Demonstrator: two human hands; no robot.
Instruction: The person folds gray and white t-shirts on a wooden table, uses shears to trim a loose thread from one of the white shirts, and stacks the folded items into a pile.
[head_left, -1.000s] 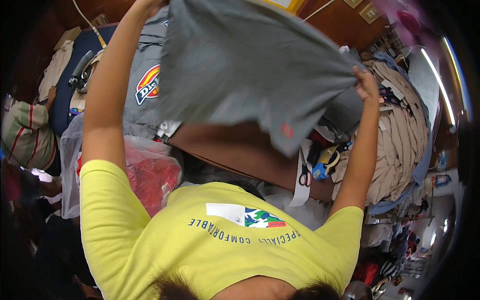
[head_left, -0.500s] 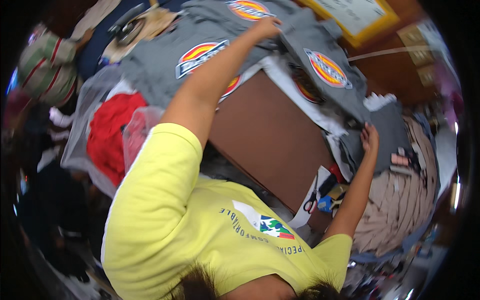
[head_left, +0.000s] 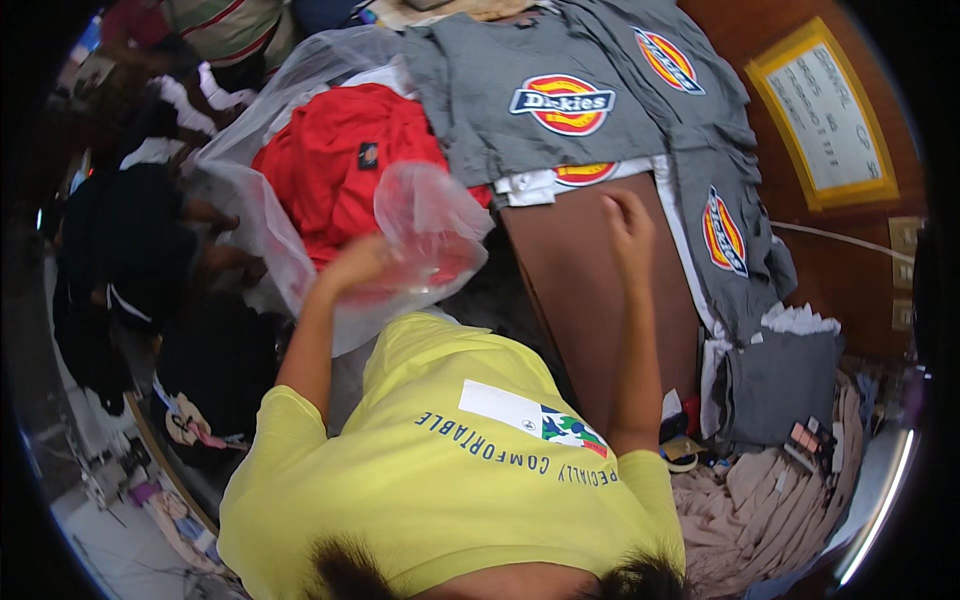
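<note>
My left hand (head_left: 366, 262), smeared by motion, is at the near side of a clear plastic bag (head_left: 235, 165). Red garments (head_left: 350, 150) with a small dark label fill that bag. Whether my fingers grip the plastic cannot be made out. Above the brown tabletop (head_left: 570, 270) hovers my right hand (head_left: 630, 222), fingers loosely bent and apart, holding nothing. Grey shirts (head_left: 470, 95) with oval red-and-yellow emblems lie spread along the table's far side. Another grey shirt (head_left: 712, 160) runs down the right side, with white edging beneath it.
Folded grey cloth (head_left: 780, 385) and a heap of beige fabric (head_left: 770, 480) lie at the right. A yellow-framed sign (head_left: 825, 115) is on the brown wall above wall sockets (head_left: 905, 235). People in dark clothes (head_left: 120, 270) are at the left.
My left hand has left the far grey shirts and come back to the plastic bag. My right hand has moved from the right-hand shirt to above the tabletop. The view has turned.
</note>
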